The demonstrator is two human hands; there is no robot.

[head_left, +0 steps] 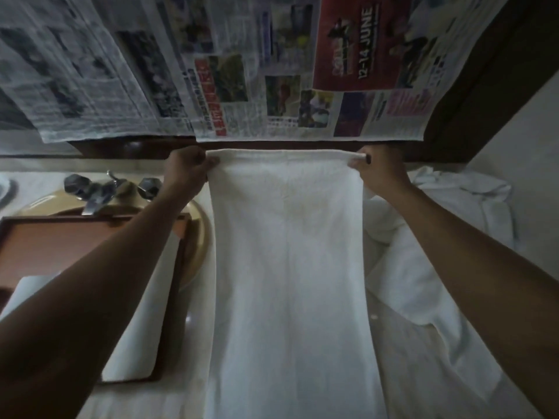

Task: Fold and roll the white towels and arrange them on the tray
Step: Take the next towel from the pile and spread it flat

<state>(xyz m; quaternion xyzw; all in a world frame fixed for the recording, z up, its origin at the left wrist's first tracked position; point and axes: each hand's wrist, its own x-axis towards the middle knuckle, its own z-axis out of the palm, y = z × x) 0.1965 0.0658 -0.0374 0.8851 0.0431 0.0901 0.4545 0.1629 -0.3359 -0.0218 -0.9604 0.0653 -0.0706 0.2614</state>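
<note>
A long white towel (287, 267) lies stretched along the counter, from the far wall toward me. My left hand (187, 167) pinches its far left corner, and my right hand (375, 170) pinches the far right corner. The far edge is pulled taut between the two hands. To the left stands a brown wooden tray (60, 237). On the tray lie rolled white towels (145, 328), partly hidden under my left forearm.
A heap of loose white towels (438, 237) lies on the right. A tap (99, 192) and a beige sink basin (193, 234) sit behind the tray. Newspaper sheets (211, 71) cover the wall above a dark wooden ledge (287, 145).
</note>
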